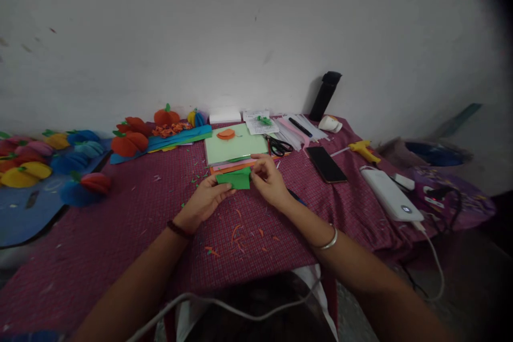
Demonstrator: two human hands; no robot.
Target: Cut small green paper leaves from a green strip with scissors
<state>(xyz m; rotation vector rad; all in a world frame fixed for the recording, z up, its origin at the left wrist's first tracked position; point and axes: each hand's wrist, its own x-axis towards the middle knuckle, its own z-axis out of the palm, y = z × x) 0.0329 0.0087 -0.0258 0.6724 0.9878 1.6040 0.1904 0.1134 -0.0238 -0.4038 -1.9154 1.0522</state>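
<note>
Between my two hands is a small piece of bright green paper point(237, 178), held up over the table. My left hand point(208, 197) grips its left side, thumb on top. Close at its right edge, my right hand point(267, 179) has its fingertips pinched together on the paper's corner. Just behind the hands lies a stack of coloured paper sheets point(240, 141), pale green on top, with orange paper cutouts point(225, 134) on it. Black-handled scissors point(279, 146) rest at the stack's right side. Orange and green paper scraps point(237, 235) are scattered on the tablecloth.
Finished paper pumpkins point(130, 142) stand at the back left, and more sit on a blue board point(20, 219). To the right are a phone point(326, 164), a yellow glue gun point(364, 150), a white power bank point(388, 194) and a black bottle point(324, 97). A white cable point(240, 314) crosses in front.
</note>
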